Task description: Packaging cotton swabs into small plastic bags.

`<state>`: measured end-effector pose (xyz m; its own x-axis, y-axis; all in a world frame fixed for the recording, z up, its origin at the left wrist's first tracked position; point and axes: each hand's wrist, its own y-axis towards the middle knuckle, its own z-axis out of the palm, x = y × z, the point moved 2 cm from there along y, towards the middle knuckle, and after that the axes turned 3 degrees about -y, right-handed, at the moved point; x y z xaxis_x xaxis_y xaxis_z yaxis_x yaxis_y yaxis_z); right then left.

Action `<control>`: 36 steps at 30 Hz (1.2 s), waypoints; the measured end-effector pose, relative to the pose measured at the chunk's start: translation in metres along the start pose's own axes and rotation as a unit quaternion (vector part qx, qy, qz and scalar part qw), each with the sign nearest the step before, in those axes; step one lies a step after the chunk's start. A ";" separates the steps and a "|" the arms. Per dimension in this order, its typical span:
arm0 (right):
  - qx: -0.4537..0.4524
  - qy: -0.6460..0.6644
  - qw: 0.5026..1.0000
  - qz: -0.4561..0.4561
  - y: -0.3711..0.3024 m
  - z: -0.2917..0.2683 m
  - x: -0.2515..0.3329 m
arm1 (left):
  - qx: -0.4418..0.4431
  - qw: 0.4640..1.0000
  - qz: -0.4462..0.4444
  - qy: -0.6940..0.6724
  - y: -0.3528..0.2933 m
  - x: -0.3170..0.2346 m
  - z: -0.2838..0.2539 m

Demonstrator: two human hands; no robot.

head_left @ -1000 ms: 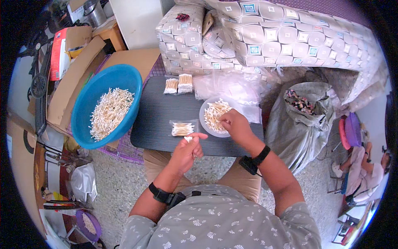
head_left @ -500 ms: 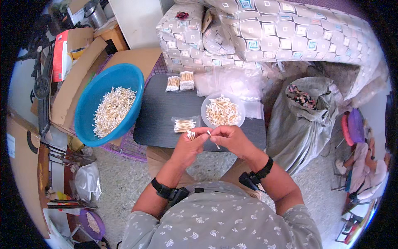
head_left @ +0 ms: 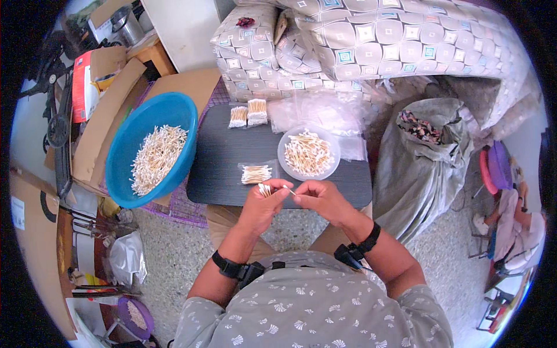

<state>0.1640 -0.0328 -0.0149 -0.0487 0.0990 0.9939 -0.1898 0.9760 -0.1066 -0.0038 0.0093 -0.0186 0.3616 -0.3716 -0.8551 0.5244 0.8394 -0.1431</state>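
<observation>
No txt is reading clearly. Red/white box, upper L, is showing tiny print, illegible; white label is sitting on brown cardboard, far L, also unreadable.

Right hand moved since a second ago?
Yes: the right hand has come from the white bowl back to the dark table's near edge.

The cotton swabs had white tips on pale tan sticks. The desk was charcoal with fine streaks, the bowl milky white, the basin strong blue. White fan-shaped motifs dotted the grey shirt; white diamonds and blue squares patterned the grey sofa cover. The sack was dull grey-green.
</observation>
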 end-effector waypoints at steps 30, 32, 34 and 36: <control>-0.094 -0.108 0.980 -0.140 -0.004 0.000 0.010 | -0.001 0.994 -0.039 0.101 -0.001 0.012 0.001; -0.084 -0.169 0.977 -0.103 -0.005 -0.001 0.016 | -0.008 0.995 -0.019 0.099 0.000 0.006 0.002; -0.067 -0.179 0.977 -0.100 -0.005 -0.001 0.014 | -0.025 0.997 -0.018 0.072 -0.001 0.002 0.003; -0.050 -0.188 0.976 -0.098 -0.005 0.001 0.012 | -0.017 0.997 -0.020 0.071 0.002 0.004 0.001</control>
<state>0.1637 -0.0369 -0.0021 -0.3819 -0.1516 0.9117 -0.1363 0.9849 0.1067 -0.0005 0.0086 -0.0218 0.2264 -0.3476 -0.9099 0.5098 0.8383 -0.1934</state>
